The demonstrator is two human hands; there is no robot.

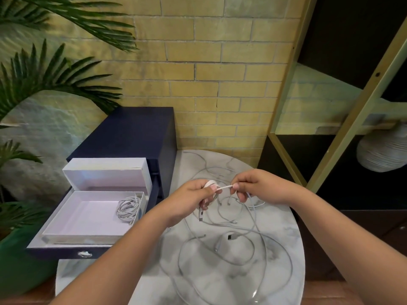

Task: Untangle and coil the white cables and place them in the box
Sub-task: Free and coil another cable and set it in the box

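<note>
Several loose white cables [231, 247] lie tangled on the round marble table [284, 256]. My left hand [193, 199] grips a small wound coil of white cable [210, 184], with a plug end hanging below the fingers. My right hand [253, 188] pinches the same cable a short way to the right, so a taut stretch runs between both hands above the table. The open white box [72, 219] stands to the left on a pulled-out drawer, and one coiled white cable [128, 208] lies in its right end.
The white box lid [105, 172] stands up behind the box. The drawer belongs to a dark blue cabinet [132, 133] against the brick wall. A green plant pot [19, 256] and palm leaves fill the left. A gold-framed shelf [343, 133] stands at the right.
</note>
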